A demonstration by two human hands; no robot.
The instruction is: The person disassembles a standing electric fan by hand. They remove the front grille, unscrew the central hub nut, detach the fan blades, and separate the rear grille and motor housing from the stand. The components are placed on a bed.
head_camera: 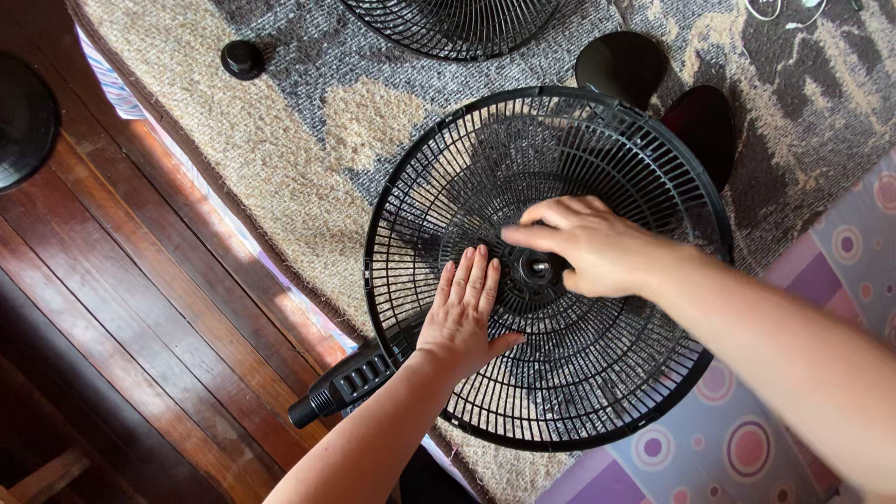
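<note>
A round black fan grille [597,373] lies flat over a black fan motor housing [347,383] on a grey and beige rug. My left hand [462,317] rests flat on the grille, fingers together, just left of the centre hub [537,271]. My right hand [593,245] reaches in from the right, its fingers curled over the hub and touching the centre ring. I cannot tell if it grips anything there.
A second black grille [457,23] lies at the top edge. Black fan blades [653,84] stick out behind the grille at upper right. A small black cap [242,58] sits on the rug [364,121]. Wooden floor [121,308] at left, patterned mat [747,439] at lower right.
</note>
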